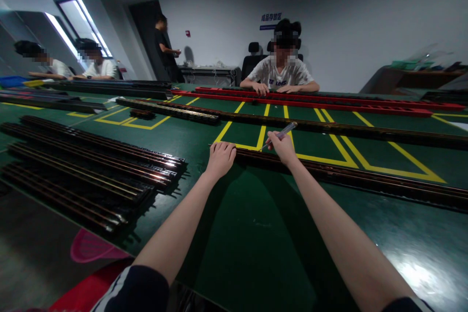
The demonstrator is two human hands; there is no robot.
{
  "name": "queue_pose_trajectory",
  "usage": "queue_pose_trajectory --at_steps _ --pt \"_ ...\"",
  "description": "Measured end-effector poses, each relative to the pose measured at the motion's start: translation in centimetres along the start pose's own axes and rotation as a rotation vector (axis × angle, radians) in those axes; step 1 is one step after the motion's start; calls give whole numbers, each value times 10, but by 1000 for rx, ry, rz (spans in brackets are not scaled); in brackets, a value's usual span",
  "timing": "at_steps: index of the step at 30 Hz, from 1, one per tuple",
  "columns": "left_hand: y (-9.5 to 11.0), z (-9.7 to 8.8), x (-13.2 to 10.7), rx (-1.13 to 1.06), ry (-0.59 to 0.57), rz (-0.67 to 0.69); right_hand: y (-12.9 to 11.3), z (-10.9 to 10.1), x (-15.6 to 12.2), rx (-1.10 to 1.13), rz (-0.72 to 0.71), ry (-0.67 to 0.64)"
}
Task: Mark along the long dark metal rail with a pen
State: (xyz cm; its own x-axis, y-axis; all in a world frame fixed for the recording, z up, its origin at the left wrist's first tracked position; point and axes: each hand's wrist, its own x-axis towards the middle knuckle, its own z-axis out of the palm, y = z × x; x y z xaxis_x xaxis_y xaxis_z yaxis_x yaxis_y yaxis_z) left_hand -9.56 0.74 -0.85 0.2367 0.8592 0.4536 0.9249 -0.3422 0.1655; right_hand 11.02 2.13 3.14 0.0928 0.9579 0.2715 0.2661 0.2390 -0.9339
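Note:
My left hand (pixel 220 157) rests on the left end of a long dark rail (pixel 365 179) that lies across the green table (pixel 256 234), fingers curled down over the end. My right hand (pixel 281 146) is closed on a clear-handled, pen-like tool (pixel 283 131), whose thin tip points down and left at the rail just right of my left hand.
A stack of dark rails (pixel 91 170) lies at my left. More long dark rails (pixel 329 126) and red rails (pixel 310 102) cross the table further off. A person in a white shirt (pixel 281 70) sits opposite; two others sit far left and one stands by the door. Yellow lines mark the table.

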Motion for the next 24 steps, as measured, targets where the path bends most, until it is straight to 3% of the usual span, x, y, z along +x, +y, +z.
queue_pose_trajectory --at_steps 24 --pt "-1 1 0 -11 -6 -6 -2 -1 -1 -14 -1 -10"
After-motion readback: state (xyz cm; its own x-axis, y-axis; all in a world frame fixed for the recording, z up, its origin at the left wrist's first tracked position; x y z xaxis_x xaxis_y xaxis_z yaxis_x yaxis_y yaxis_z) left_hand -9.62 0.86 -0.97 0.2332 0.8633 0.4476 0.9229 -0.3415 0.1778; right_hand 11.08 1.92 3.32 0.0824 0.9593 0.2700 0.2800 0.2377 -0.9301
